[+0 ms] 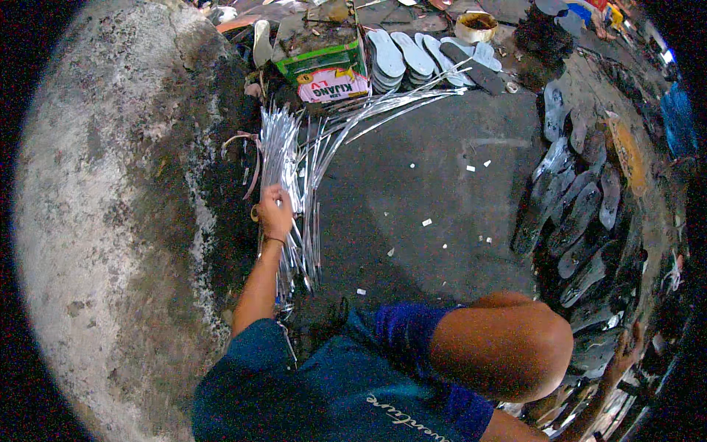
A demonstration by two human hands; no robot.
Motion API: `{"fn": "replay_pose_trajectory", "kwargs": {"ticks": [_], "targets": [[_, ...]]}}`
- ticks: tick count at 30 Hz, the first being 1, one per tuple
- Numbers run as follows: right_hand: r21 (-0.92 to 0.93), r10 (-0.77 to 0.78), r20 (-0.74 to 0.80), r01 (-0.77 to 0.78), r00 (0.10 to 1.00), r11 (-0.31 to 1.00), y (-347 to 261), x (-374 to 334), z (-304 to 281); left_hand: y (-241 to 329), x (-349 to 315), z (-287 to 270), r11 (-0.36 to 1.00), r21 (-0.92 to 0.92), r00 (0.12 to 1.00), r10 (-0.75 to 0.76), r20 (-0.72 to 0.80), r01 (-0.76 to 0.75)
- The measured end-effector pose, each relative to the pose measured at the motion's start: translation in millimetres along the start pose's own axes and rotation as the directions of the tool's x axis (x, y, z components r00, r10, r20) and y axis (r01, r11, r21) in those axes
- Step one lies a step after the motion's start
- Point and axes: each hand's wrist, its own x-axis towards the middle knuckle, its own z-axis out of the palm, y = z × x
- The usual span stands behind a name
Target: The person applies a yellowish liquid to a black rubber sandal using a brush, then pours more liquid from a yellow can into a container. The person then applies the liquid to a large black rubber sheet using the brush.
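Observation:
My left hand lies on a long bundle of thin, shiny silver strips, its fingers curled closed around some of them. The bundle runs away from me along the left side of the dark mat, and several strips fan out toward the far right. Out to the lower right, my right hand reaches beside a pile of dark shoe lasts. Its fingers are small and unclear there, so whether it holds anything is not plain.
Dark matting with small white scraps spreads before me. A green-edged box stands at the far side, beside stacked pale blue soles and a round tub. Rough concrete rises on the left. My bent knee sits at front right.

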Motion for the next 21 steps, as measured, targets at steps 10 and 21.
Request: {"fn": "replay_pose_trajectory", "kwargs": {"ticks": [10, 21], "targets": [[-0.234, -0.12, 0.204, 0.168, 0.972, 0.958, -45.6, -46.9, 52.8, -69.4, 76.0, 57.5, 0.75, 0.583, 0.915, -0.071, -0.397, 0.311], [-0.112, 0.029, 0.326, 0.008, 0.945, 0.994, -54.0, -66.8, 68.1, -105.9, 87.7, 33.7, 0.92, 0.376, 0.961, -0.001, -0.278, 0.109]]}}
